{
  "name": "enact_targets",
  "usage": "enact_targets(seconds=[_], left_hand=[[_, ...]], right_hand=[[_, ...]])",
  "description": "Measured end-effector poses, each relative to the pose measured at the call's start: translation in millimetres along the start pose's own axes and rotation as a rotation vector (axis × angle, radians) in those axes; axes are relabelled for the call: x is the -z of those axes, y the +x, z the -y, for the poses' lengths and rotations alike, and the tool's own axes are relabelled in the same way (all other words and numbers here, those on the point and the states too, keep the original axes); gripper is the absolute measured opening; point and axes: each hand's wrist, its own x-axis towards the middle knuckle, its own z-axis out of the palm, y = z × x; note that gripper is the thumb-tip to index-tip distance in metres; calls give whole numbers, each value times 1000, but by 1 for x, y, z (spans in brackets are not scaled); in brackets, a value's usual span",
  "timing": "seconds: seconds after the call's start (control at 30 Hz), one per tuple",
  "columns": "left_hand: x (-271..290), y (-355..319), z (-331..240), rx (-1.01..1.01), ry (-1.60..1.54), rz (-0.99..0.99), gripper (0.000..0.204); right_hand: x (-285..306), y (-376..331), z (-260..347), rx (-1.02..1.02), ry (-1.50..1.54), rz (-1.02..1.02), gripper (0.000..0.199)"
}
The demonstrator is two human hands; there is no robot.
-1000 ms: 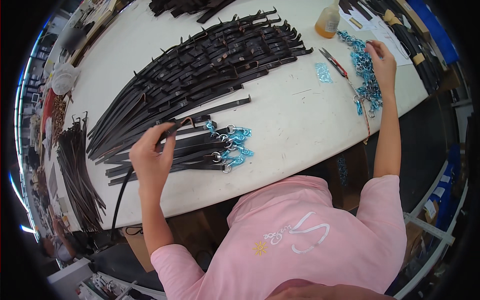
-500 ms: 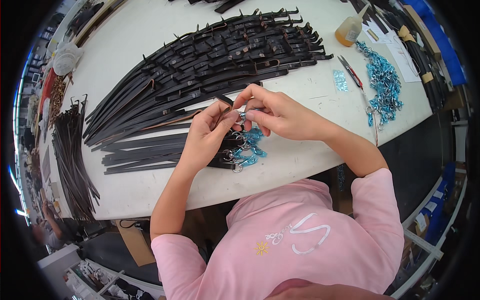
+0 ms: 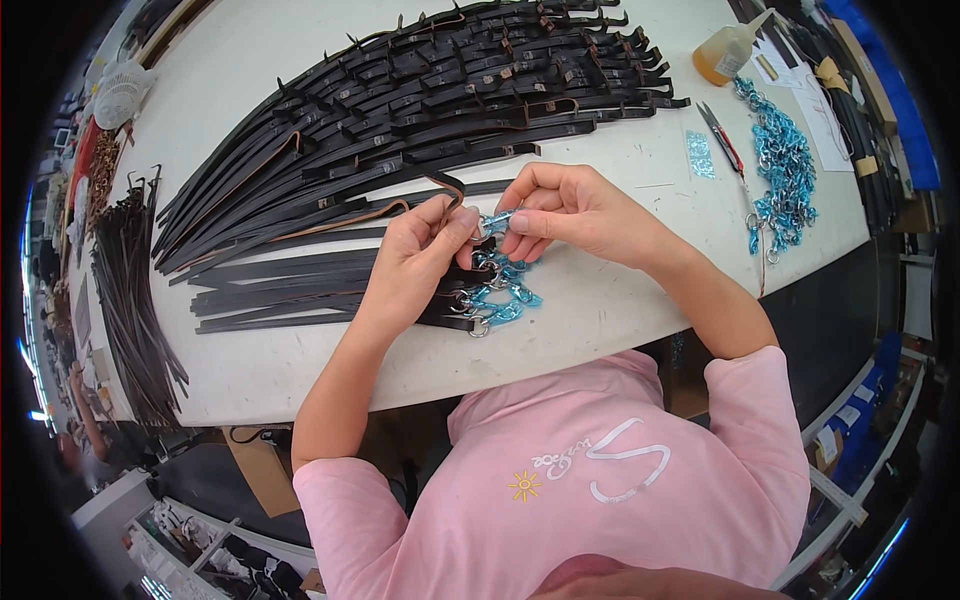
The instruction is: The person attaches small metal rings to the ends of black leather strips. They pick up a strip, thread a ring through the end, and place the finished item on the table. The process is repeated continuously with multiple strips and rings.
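Observation:
Pinched in my left hand (image 3: 408, 262) is the curled end of a black leather strap (image 3: 447, 183), brown on its inner side. My right hand (image 3: 592, 218) grips a metal clasp in blue plastic film (image 3: 497, 222) between thumb and fingers. This clasp reaches across to my left fingertips, where a bit of ring shows; whether it is joined to the strap is hidden. Just below my hands lie finished-looking strap ends with rings and blue-wrapped clasps (image 3: 510, 308). Their black straps (image 3: 285, 300) run off to the left.
Beyond my hands, many black straps (image 3: 400, 125) with bent ends cover the white table (image 3: 620, 300). At the right are red-handled snips (image 3: 722, 140), a pile of blue-wrapped clasps (image 3: 780, 170) and a bottle of amber liquid (image 3: 722, 58). Another strap bundle (image 3: 130, 300) hangs over the left side.
My right hand has drawn a little away from my left, so the blue-wrapped clasp now shows between them. The whole view has shifted slightly.

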Motion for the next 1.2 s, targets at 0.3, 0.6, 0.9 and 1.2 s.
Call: enact_targets(seconds=[0.3,0.6,0.9,1.2], left_hand=[[-8,-4,12,-374,349,-87,6],[-5,-2,14,-166,-10,-24,15],[-4,-4,5,-66,-52,-45,14],[-4,-7,4,-376,274,-214,19]], right_hand=[[-3,-3,2,-126,167,36,21],[-11,-5,-8,217,-90,-62,17],[-8,-1,-8,63,79,-28,28],[6,-8,9,151,70,-134,26]])
